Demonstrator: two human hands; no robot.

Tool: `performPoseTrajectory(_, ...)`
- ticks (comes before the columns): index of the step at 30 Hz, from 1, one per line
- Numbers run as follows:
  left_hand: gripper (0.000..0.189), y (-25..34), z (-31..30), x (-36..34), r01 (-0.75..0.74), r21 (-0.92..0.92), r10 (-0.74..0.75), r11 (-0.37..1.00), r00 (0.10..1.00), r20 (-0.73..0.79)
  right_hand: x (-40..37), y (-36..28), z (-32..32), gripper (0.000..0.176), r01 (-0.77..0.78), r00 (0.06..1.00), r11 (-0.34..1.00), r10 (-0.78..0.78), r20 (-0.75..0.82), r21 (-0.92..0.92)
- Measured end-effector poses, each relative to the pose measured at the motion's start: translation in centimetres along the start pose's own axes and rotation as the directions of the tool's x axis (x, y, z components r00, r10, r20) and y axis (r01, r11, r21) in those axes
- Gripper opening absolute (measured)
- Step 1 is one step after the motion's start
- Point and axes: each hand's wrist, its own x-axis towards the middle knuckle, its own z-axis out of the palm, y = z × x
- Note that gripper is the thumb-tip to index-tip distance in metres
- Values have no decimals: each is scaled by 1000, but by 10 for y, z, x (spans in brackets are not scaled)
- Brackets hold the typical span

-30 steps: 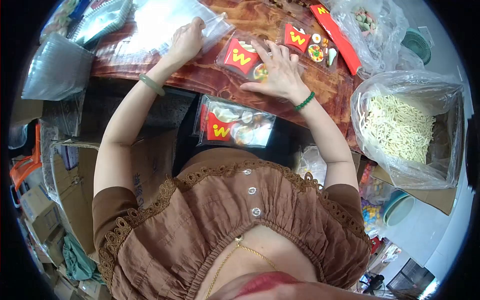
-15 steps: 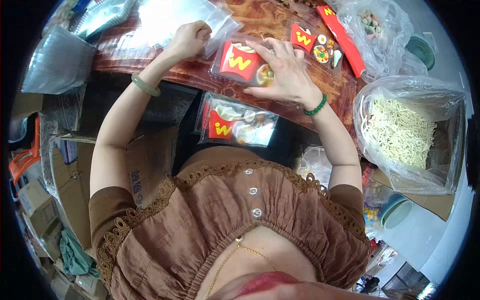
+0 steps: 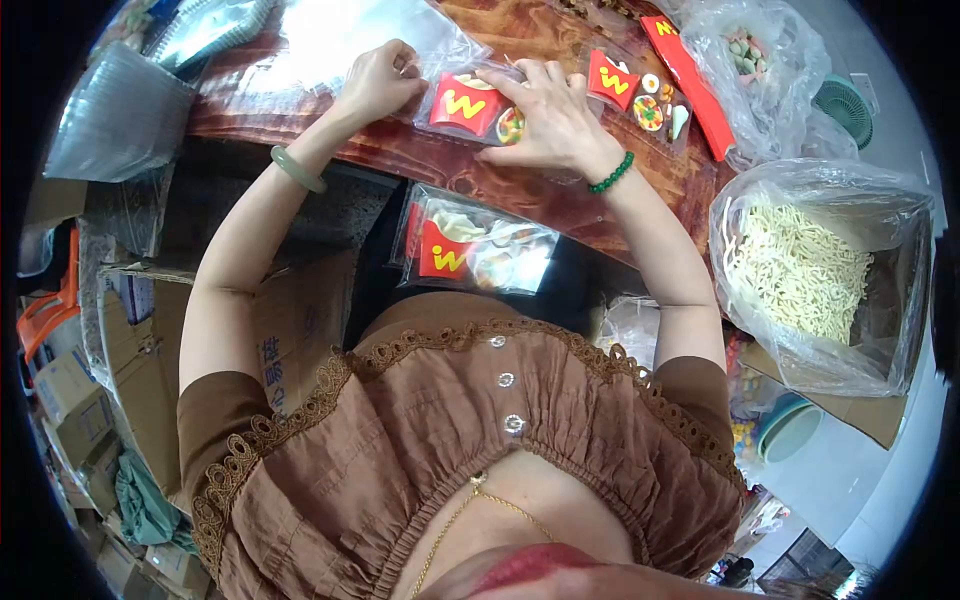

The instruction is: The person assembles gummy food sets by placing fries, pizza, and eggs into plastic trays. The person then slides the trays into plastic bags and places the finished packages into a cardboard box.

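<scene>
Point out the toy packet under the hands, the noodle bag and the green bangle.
packet (image 3: 462, 103): head view, on its red card.
noodle bag (image 3: 820, 182): head view, on its upper clear plastic fold.
bangle (image 3: 297, 168): head view, on the band across the left wrist.

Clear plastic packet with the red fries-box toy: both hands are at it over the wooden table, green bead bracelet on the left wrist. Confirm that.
Wrong wrist. The head view shows the green bead bracelet on the right wrist; the left wears a smooth pale green bangle. The rest stands: left hand and right hand are both at the clear plastic packet over the wooden table.
</scene>
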Motion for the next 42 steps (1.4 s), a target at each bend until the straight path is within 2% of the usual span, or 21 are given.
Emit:
performPoseTrajectory(1, 28, -2, 3, -1, -72, 65, 73, 995, 997, -21, 2, -3, -2, 88, 18, 1000, 1000, -18, -14, 8)
performPoseTrajectory(5, 26, 25, -7, -9, -77, 50, 79, 996, 996, -45, 15, -7, 1, 87, -6, 999, 999, 8, 38, -52)
performPoseTrajectory(8, 22, 32, -6, -17, -331, 147, 340, 932, 940, -40, 14, -6, 12, 89, -53, 996, 997, 57, 72, -55)
performPoseTrajectory(10, 21, 32, -1, -22, -342, 189, 353, 921, 935, -33, 14, -5, 25, 92, -101, 994, 995, 101, -30, -14)
performPoseTrajectory(14, 20, 34, 7, -25, -401, 346, 444, 848, 894, -54, 15, -11, 20, 94, -172, 985, 985, 172, -7, 31)
performPoseTrajectory(15, 20, 35, 4, -28, -400, 346, 444, 849, 894, -53, 15, -11, 16, 94, -146, 989, 989, 146, 6, -1)
performPoseTrajectory(17, 18, 41, -3, -34, -240, 184, 272, 953, 947, -171, 16, -11, 12, 95, -121, 992, 992, 122, 13, -36)
performPoseTrajectory(21, 17, 36, -14, -48, -249, 260, 291, 933, 947, -138, 18, -15, 14, 92, -254, 966, 967, 254, 53, -15)
performPoseTrajectory(26, 10, 50, 0, -56, -397, 252, 443, 882, 882, -159, 30, -31, 19, 92, -323, 944, 946, 320, 81, 28)
performPoseTrajectory(27, 11, 53, 3, -56, -446, 222, 480, 867, 867, -133, 34, -32, 30, 96, -294, 956, 956, 294, 16, 16)
performPoseTrajectory(28, 11, 52, 8, -54, -398, 228, 422, 889, 904, -69, 36, -31, 38, 99, -265, 963, 964, 265, -49, 1)
performPoseTrajectory(29, 11, 54, 6, -51, -400, 230, 426, 887, 902, -71, 35, -29, 37, 110, -234, 970, 972, 234, -65, 8)
performPoseTrajectory(31, 23, 58, -1, -47, -321, 294, 344, 900, 939, -27, 17, -19, 10, 119, -224, 975, 974, 224, 11, 43)
performPoseTrajectory(32, 23, 56, 1, -46, -311, 296, 333, 903, 942, -28, 2, -8, 4, 119, -159, 987, 986, 160, -19, 41)
performPoseTrajectory(34, 38, 50, 8, -39, -361, 483, 471, 798, 874, -124, -25, 23, -5, 109, 23, 997, 990, -33, 71, 142)
performPoseTrajectory(35, 45, 46, 10, -37, -368, 464, 414, 806, 910, 3, -34, 32, -4, 96, 93, 991, 973, -111, 70, 212)
performPoseTrajectory(36, 45, 41, 17, -33, -352, 468, 398, 811, 917, 0, -40, 37, -2, 83, 157, 982, 947, -181, 61, 281)
performPoseTrajectory(37, 46, 36, 26, -27, -436, 437, 477, 787, 879, 18, -43, 40, 2, 70, 199, 977, 922, -213, 5, 331)
performPoseTrajectory(38, 46, 35, 33, -25, -521, 403, 556, 753, 830, 34, -43, 40, 8, 70, 207, 975, 919, -222, 7, 335)
performPoseTrajectory(40, 43, 57, 30, -27, -506, 428, 539, 749, 841, 51, -44, 42, 16, 65, 187, 982, 896, -156, -110, 402)
performPoseTrajectory(42, 38, 83, 19, -30, -611, 304, 546, 731, 790, 278, -39, 28, 16, 56, 90, 980, 884, 4, -200, 459)
